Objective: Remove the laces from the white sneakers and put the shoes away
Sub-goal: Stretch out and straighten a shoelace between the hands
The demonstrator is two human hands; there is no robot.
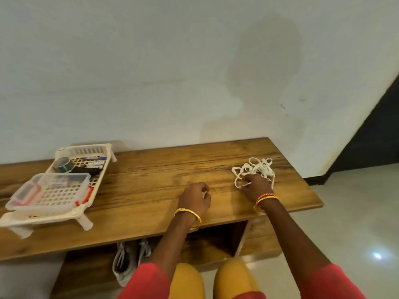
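On the right part of the wooden bench top (151,180), my right hand (255,188) is resting against a loose tangle of white laces (255,169), and my fingers are curling into the near edge of the pile, pinching a loop of it against the wood. The laces are lying in a heap near the bench's far right corner, just beyond my knuckles. My left hand (196,198) is sitting on the middle of the bench top, well apart from the laces, its fingers loosely curled and holding nothing. Gold bangles are circling both my wrists, with an orange band on the right one. Down below, in the open space under the bench top, the white sneakers (129,262) are standing side by side, toes pointing toward me, partly hidden behind my left forearm. Over on the left, a white plastic rack (86,214) is carrying a clear lidded box (49,190) at its near end, and a roll of dark tape (63,165) at its far end.
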